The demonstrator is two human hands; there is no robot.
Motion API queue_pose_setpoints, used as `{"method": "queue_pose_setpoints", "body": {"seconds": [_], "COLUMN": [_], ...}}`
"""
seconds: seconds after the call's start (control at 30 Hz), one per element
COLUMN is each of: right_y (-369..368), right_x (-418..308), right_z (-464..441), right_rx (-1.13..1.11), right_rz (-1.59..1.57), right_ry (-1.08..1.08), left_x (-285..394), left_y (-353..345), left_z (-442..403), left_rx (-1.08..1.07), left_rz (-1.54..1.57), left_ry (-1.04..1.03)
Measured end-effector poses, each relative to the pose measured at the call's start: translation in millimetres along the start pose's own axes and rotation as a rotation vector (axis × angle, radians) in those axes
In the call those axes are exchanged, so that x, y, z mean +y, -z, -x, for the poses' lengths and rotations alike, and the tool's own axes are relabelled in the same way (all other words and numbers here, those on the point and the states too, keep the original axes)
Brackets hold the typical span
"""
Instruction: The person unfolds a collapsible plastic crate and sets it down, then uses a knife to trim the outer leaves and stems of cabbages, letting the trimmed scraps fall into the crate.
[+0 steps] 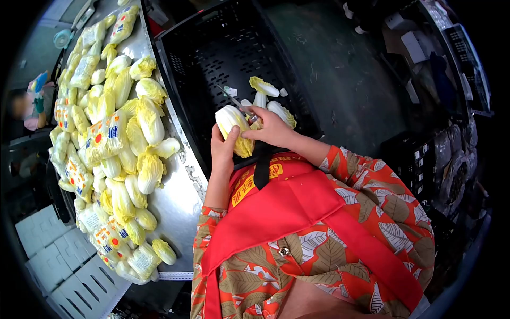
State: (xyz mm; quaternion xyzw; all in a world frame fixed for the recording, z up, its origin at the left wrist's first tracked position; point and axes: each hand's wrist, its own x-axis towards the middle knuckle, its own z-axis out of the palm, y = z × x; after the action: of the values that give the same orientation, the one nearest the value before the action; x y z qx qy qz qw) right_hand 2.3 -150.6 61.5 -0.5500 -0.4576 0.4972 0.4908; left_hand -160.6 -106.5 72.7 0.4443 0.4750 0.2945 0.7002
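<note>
I have the napa cabbage point(229, 118) up in front of the red apron point(276, 212), over the near-left part of the black crate point(218, 53). Its pale, ribbed side faces up, and the yellow, leafy part lies toward the apron. My left hand point(223, 146) cups its left side and lower part, that grip open only as wide as the cabbage, with the thumb laid across the leaves. My right hand point(268, 127) is at the other side, its grip closed around the knife point(231, 97). The blade angles out past the top of the cabbage toward the far-left of the crate. I can't tell exactly how each right finger sits, since the hand hides part of the handle.

Inside the crate, toward its near-right corner, I see leaf trimmings point(280, 112), yellow and white, with a few small white scraps just beside them.

To my left is the metal counter point(178, 234), its right edge running alongside the crate. Loose cabbages point(150, 119) are heaped along it, well in from the near-right corner, mixed with wrapped cabbages point(106, 137) in printed clear film. Beyond the counter's left edge I make out another person point(34, 103), blurred, wearing a teal glove. Pale grey crates point(79, 271) sit below the near-left part of the counter.
</note>
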Motion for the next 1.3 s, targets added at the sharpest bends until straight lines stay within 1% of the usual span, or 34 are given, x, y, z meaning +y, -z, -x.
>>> {"method": "queue_pose_setpoints", "body": {"seconds": [0.03,0.07,0.13,0.2,0.3,0.37,0.43,0.47,0.5,0.53,0.57,0.6,0.63,0.67,0.7,0.77,0.8,0.83,0.87,0.9,0.93,0.97,1.0,1.03,1.1,1.2,1.3], "right_y": [-2.6,0.3,8.6,8.1,5.5,4.3,4.5,3.5,0.5,-0.3,3.2,8.2,13.1,16.5,15.2,11.9,2.6,1.3,0.3,-1.5,-7.8,-8.8,-9.6,-9.1,-7.5,-7.0,-8.9], "right_x": [2.8,3.6,-36.3,-31.0,-24.8,-22.6,-20.6,-8.9,11.3,17.1,19.2,13.4,10.3,16.9,8.0,-18.4,-13.0,-11.2,-11.6,-16.3,-2.3,-1.1,-6.2,-9.4,-8.4,-5.8,6.2], "right_z": [-1.4,0.6,4.0,1.7,-0.7,-0.5,-0.7,-2.5,-4.9,-6.9,-7.4,-7.8,-8.6,-9.7,-7.6,-3.0,-4.4,-2.7,-0.4,0.1,-1.8,-0.9,0.2,-0.1,-2.4,-0.7,-1.1], "right_rx": [0.036,0.039,-0.15,-0.146,-0.136,-0.125,-0.134,-0.132,-0.064,0.004,0.007,0.018,0.026,0.014,0.01,-0.087,-0.08,-0.08,-0.07,-0.059,0.001,0.003,0.019,0.034,0.036,0.007,0.049], "right_rz": [0.071,0.072,-0.06,-0.069,-0.089,-0.1,-0.047,-0.047,0.087,0.222,0.225,0.254,0.283,0.18,0.183,-0.112,-0.298,-0.295,-0.182,-0.071,0.031,0.034,0.104,0.173,0.156,0.097,0.047], "right_ry": [0.08,0.079,-0.396,-0.366,-0.31,-0.287,-0.276,-0.278,-0.117,0.046,0.045,-0.026,-0.096,-0.059,-0.059,-0.394,-0.361,-0.359,-0.343,-0.327,-0.14,-0.142,-0.137,-0.131,-0.123,-0.133,-0.096], "left_x": [-1.8,-3.8,-3.8,0.6,1.7,0.2,-0.5,0.0,0.1,-0.5,-1.6,-1.6,-2.7,-3.0,-3.1,-5.9,-5.2,-3.2,-0.3,1.4,1.9,2.7,4.1,3.8,2.8,7.0,-0.8], "left_y": [1.2,2.2,3.3,3.0,4.5,8.0,9.8,9.7,10.4,14.1,19.6,23.9,23.5,22.1,20.9,19.7,18.0,16.1,14.9,12.3,9.6,7.3,5.6,4.4,3.5,0.8,1.1], "left_z": [-0.3,-0.6,0.9,3.6,5.2,4.8,5.1,5.5,5.9,6.2,6.0,4.8,3.9,4.1,5.1,1.7,0.5,0.4,3.9,5.1,5.9,6.6,6.6,5.3,4.2,7.6,3.5], "left_rx": [-0.002,0.0,0.002,-0.046,-0.051,-0.058,-0.065,-0.068,-0.071,-0.059,-0.048,-0.108,-0.111,-0.119,-0.126,-0.104,-0.113,-0.12,-0.162,-0.162,-0.146,-0.132,-0.134,-0.136,-0.093,-0.044,0.0], "left_rz": [0.0,0.042,0.083,0.137,0.174,0.163,0.154,0.138,0.122,0.237,0.353,0.404,0.408,0.428,0.447,0.468,0.442,0.415,0.34,0.341,0.219,0.099,0.168,0.171,0.033,0.031,0.014], "left_ry": [0.001,-0.007,-0.012,0.024,0.036,0.034,0.034,0.051,0.066,0.175,0.284,0.327,0.324,0.314,0.305,0.306,0.28,0.255,0.179,0.178,0.107,0.036,0.048,0.046,-0.036,-0.022,-0.049]}}
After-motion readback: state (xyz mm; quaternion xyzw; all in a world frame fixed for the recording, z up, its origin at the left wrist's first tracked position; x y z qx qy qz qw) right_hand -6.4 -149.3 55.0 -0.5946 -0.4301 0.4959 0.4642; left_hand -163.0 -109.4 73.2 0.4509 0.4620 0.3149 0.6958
